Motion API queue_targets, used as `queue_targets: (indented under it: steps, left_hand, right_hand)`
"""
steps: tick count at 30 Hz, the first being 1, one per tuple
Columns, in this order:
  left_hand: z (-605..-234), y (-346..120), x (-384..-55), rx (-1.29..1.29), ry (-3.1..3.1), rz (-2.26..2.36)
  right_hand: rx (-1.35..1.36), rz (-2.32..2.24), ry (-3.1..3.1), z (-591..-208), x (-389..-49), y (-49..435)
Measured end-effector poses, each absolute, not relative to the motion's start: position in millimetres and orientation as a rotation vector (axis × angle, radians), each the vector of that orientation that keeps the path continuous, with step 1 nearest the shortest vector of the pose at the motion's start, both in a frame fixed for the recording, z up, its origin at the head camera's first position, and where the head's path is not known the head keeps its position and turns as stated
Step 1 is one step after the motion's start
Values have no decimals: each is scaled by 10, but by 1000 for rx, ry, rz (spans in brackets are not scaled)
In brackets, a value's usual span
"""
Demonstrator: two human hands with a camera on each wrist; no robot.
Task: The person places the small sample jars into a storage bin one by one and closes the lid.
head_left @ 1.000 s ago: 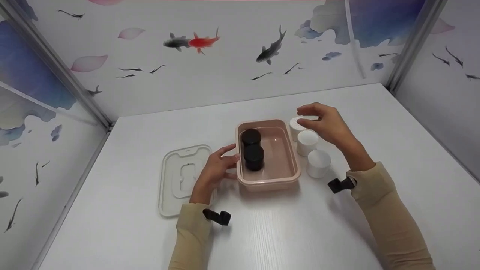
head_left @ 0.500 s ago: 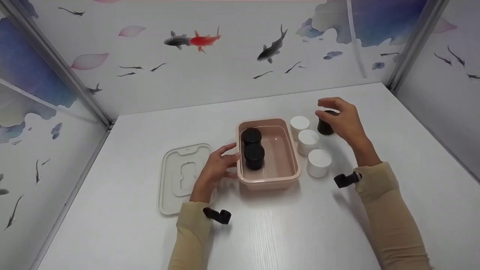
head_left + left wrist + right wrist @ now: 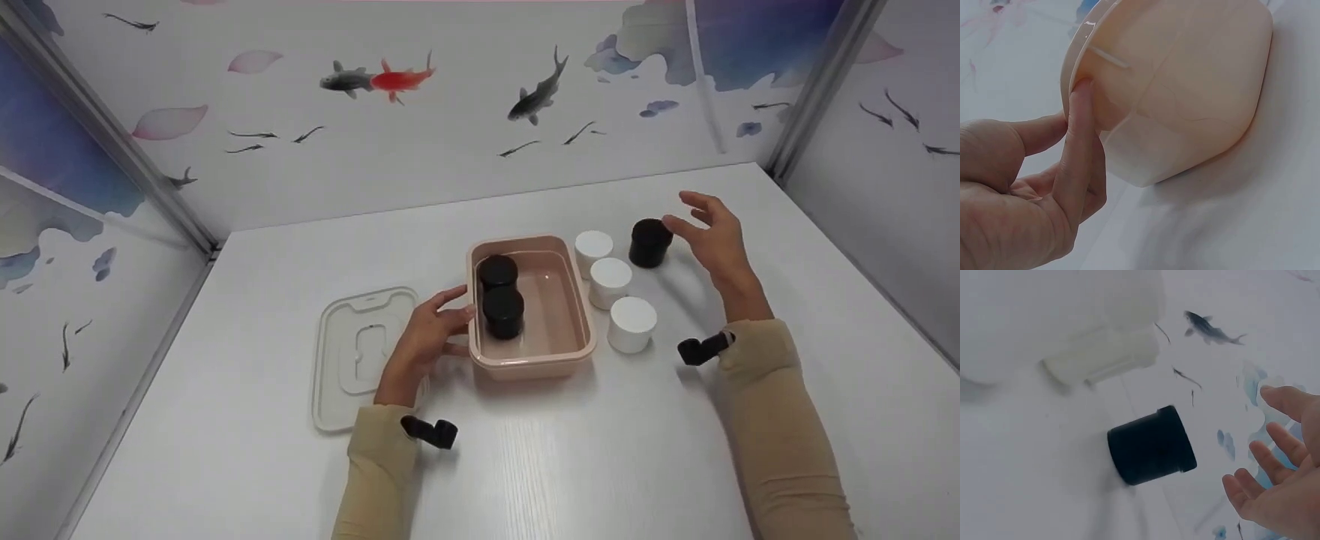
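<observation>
My left hand (image 3: 429, 334) holds the left rim of a pink plastic tub (image 3: 534, 366). In the left wrist view, its fingers (image 3: 1077, 129) lie against the tub wall under the rim. Two black lidded jars (image 3: 504, 313) stand inside, along the tub's left side. My right hand (image 3: 716, 236) hovers with fingers spread, just right of a third black jar (image 3: 649, 244) upright on the table. The right wrist view has a gap between that hand (image 3: 1286, 467) and the black jar (image 3: 1151, 445).
Three white lidded jars (image 3: 610, 283) stand in a row along the tub's right side. A pale flat lid (image 3: 337, 360) lies on the white table (image 3: 517, 465), left of the tub and partly under the left wrist. Printed panels (image 3: 450, 165) border the table behind and at both sides.
My right hand has moved right, from over the back white jar, past the third black jar to its right side, where the jar shows plainly. The left hand stays at the tub.
</observation>
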State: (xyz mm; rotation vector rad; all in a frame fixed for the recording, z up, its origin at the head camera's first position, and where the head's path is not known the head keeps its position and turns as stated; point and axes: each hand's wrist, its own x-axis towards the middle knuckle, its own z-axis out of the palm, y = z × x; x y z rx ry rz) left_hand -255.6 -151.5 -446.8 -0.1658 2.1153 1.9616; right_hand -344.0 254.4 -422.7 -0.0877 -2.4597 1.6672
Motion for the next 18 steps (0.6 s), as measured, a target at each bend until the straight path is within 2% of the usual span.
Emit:
queue_targets:
  steps: [18]
  left_hand:
    - [-4469, -1516, -2567, -163, 2104, 1962]
  right_hand:
    - [-126, 1935, -2669, -4630, -3581, 2633]
